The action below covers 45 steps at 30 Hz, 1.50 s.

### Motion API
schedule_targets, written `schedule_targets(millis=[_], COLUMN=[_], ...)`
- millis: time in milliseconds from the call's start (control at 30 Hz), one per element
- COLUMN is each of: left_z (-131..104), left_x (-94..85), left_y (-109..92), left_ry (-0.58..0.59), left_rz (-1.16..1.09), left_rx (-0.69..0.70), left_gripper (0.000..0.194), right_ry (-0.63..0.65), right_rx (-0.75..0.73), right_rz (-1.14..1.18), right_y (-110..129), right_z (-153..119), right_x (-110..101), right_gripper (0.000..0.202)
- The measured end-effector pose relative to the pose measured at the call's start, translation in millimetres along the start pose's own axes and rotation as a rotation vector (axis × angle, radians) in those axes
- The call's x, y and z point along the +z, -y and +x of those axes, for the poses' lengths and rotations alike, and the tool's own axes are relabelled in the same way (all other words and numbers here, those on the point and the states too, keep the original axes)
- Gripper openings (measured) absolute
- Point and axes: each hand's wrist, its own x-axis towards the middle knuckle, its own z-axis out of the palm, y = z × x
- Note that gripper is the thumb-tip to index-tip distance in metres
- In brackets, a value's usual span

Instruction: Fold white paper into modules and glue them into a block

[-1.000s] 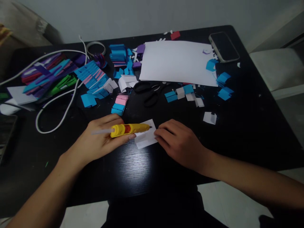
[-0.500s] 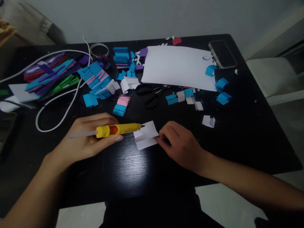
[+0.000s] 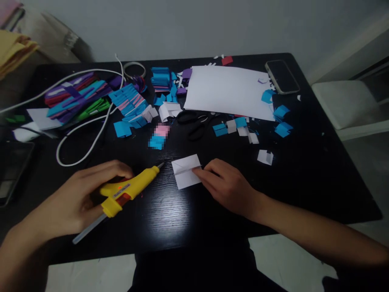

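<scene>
My left hand is wrapped round a yellow hot glue gun above the front left of the table. Its nozzle points to the upper right, just short of a small folded white paper, and a clear glue stick sticks out of its back end. On that paper, which lies on the table with a crease across its middle, the fingers of my right hand press at the right edge. Most of the right fingertips show; the thumb is hidden.
Behind my hands lie black-handled scissors, a large white sheet and several folded blue paper pieces. A white cable loops at the left. A phone rests at the back right corner of the black table.
The glue gun has drawn back left and down from over the paper and turned on its side. My right hand has pressed the paper's fold flatter.
</scene>
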Motion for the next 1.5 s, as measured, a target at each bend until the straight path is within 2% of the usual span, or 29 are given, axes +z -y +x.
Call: schedule_targets(millis=[100,200,367,433,600,733,800,867,933,1000,1067,1133,1200,1500], left_z=[-18,-29,-35,-34,-33,-37,-36,-29,-16,0,14,22,26,29], left_x=[1.1,2.1,4.8,5.8,6.4,2.0,3.6,14.0,35.3,63.7,91.5,111.9,122.4,123.8], left_y=[9,17,24,25,38,43,32,9,-21,-49,-67,-74,-73,-75], left_ry=[-0.032,-0.034,-0.079,-0.1,-0.173,-0.17,-0.206,-0.303,-0.277,-0.234,-0.196,-0.201,-0.206,-0.231], left_rz=[0.069,0.167,0.279,0.322,0.456,0.552,0.598,0.592,0.509,0.439,0.484,0.528,0.537,0.493], left_rx=[-0.044,-0.151,-0.309,-0.3,-0.174,-0.092,-0.055,-0.033,0.067,0.176,0.194,0.175,0.152,0.106], left_gripper=[0.026,0.027,0.033,0.032,0.032,0.034,0.036,0.035,0.039,0.047,0.048,0.054,0.059,0.065], right_ry=[-0.019,-0.021,0.011,0.031,0.067,0.085,0.095,0.108,0.106,0.091,0.087,0.095,0.103,0.102], right_rx=[-0.003,-0.022,-0.058,-0.054,-0.032,-0.045,-0.053,-0.063,-0.071,-0.081,-0.087,-0.088,-0.089,-0.096], right_rz=[0.009,0.019,-0.033,-0.043,-0.063,-0.103,-0.127,-0.148,-0.166,-0.187,-0.206,-0.217,-0.218,-0.253], right_y=[0,1,1,1,0,2,4,5,7,7,7,7,7,10], right_z=[0,1,2,1,-1,-1,0,0,0,0,0,-1,-1,-1], right_x=[1,2,5,6,9,8,7,6,6,6,6,7,6,7], right_gripper=[0.025,0.027,0.03,0.031,0.034,0.035,0.035,0.035,0.034,0.033,0.034,0.035,0.035,0.037])
